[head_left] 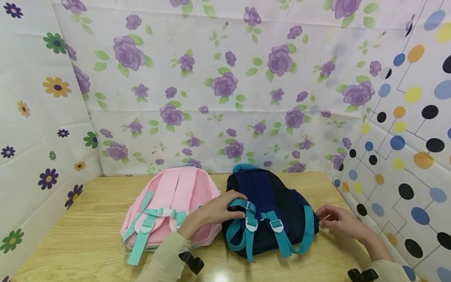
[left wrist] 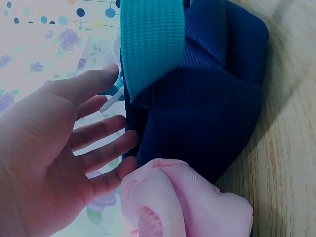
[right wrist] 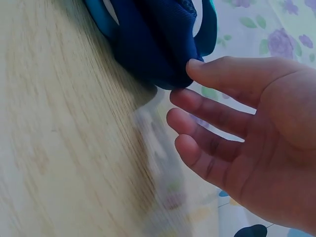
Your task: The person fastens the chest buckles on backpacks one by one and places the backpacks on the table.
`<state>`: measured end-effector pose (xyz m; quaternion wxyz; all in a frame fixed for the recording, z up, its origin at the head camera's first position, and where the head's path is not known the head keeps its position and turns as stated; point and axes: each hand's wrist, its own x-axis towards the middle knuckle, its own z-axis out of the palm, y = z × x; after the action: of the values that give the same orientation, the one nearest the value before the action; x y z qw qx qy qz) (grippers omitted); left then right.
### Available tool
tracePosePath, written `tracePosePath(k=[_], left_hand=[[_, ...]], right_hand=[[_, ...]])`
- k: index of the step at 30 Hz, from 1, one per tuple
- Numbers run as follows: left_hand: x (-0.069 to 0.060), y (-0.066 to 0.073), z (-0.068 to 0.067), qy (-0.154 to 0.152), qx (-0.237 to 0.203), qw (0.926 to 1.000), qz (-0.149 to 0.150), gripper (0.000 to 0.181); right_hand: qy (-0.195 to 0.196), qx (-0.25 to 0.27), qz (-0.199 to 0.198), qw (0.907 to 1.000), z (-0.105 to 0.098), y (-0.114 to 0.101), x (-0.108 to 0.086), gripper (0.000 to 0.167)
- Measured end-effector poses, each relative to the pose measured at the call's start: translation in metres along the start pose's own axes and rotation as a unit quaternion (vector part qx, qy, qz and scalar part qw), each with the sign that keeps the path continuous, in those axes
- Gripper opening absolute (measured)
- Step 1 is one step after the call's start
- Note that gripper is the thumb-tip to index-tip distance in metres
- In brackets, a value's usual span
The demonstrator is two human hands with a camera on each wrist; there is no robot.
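A navy backpack lies on the table with its strap side up, its teal webbing straps and white buckles showing. My left hand is at its left edge, by a teal strap. In the left wrist view, that hand's fingers are spread and fairly straight, their tips against the navy side. At the backpack's right end is my right hand. Its thumb and index fingertip touch the navy corner in the right wrist view, the other fingers loosely bent.
A pink backpack with mint straps lies to the left, under my left forearm. Both bags rest on a wood-grain table. Flowered cloth hangs behind, and a dotted cloth stands along the right side.
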<state>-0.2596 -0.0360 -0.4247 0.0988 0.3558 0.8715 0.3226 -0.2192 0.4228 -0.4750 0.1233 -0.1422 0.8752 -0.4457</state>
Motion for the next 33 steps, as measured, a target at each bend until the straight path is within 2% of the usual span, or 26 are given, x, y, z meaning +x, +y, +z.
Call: tracePosePath(k=[4,9,13,18,22,28,33], left_hand=[[0.002,0.0,0.002,0.008,0.004,0.9999,0.007,0.052],[0.004,0.001,0.003,0.026,0.003,0.9994,0.022,0.049],[0.005,0.001,0.003,0.049,-0.019,0.9979,0.039,0.051],[0.008,-0.001,0.003,0.09,-0.059,0.992,0.067,0.05],[0.009,-0.003,0.003,0.105,-0.074,0.9883,0.081,0.048],[0.012,-0.001,0.003,0.085,-0.076,0.9905,0.076,0.048],[0.017,0.004,0.004,0.076,-0.057,0.9925,0.076,0.045]], right_hand=[[0.017,-0.029,-0.012,0.9994,-0.001,-0.003,-0.001,0.023],[0.082,-0.089,-0.03,0.9922,-0.001,-0.019,0.0,0.024],[0.121,-0.113,-0.035,0.9856,0.005,-0.033,0.004,0.026],[0.157,-0.143,-0.057,0.9754,0.015,-0.053,0.011,0.024],[0.164,-0.147,-0.086,0.9716,0.023,-0.066,0.019,0.021],[0.155,-0.139,-0.119,0.9708,0.035,-0.082,0.033,0.01],[0.138,-0.139,-0.133,0.9716,0.046,-0.092,0.044,0.015]])
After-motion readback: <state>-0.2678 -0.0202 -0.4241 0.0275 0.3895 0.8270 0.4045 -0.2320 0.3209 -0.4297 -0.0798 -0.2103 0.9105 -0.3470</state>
